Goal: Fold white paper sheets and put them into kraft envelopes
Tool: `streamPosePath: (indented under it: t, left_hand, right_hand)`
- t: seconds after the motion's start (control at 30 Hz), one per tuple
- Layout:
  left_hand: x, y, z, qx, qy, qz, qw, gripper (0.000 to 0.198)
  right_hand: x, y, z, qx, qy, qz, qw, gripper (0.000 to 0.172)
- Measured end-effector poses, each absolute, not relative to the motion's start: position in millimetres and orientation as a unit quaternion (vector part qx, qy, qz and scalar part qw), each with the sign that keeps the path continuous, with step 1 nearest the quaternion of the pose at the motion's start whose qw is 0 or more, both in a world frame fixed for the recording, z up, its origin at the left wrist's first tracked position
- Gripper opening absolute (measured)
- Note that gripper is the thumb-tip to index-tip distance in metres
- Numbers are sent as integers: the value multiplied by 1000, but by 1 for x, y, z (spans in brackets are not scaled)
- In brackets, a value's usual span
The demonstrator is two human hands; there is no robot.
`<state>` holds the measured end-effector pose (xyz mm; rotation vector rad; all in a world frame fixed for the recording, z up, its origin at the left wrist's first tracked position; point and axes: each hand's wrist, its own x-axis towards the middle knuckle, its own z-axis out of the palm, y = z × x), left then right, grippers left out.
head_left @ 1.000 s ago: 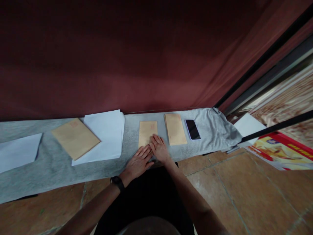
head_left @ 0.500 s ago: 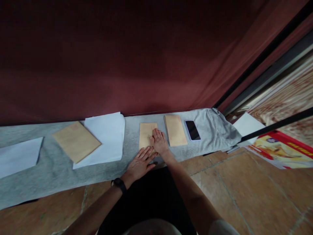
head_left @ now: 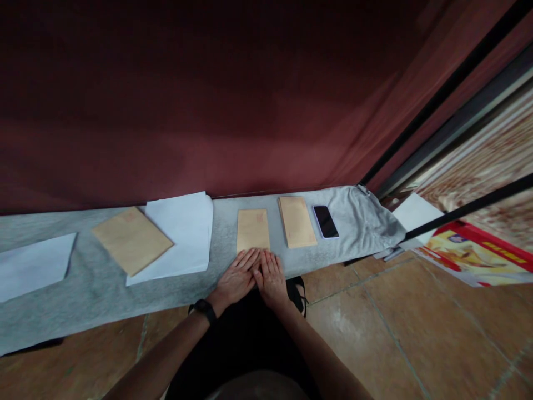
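A brown paper envelope lies flat on the grey cloth in front of me, with reddish print near its upper right corner. My left hand, with a black band on the wrist, rests flat over its lower edge, fingers stretched out. Beside it, my right hand lies flat too, its fingers straight at the envelope's lower right corner. The hands touch or nearly touch at the thumbs. Both palms hide the near end of the envelope. To the right lies a stack of brown envelopes.
A phone lies right of the stack on the grey cloth. At left, another brown envelope overlaps white paper sheets; a further white sheet is farther left. A dark red wall rises behind. A printed red-and-yellow box stands at right.
My right hand has drawn back toward me from the middle of the envelope to its lower edge, uncovering the print. My left hand has stayed about where it was.
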<state>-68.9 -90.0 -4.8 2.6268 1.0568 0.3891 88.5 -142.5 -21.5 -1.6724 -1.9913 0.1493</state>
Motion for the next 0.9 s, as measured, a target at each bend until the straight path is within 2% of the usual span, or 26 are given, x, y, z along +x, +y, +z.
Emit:
streamPosePath:
  t: [0.3, 0.73, 0.9]
  left_hand:
    - [-72, -97, -10, 925, 361, 120, 7, 62]
    - [-82, -119, -17, 834, 524, 175, 8, 64]
    - [-66, -120, -14, 783, 592, 187, 40, 57]
  right_hand:
    - [96, -146, -24, -607, -759, -22, 232, 56]
    - [99, -153, -29, -611, -756, -49, 231, 61]
    - [99, -153, -31, -610, -756, -45, 234, 61]
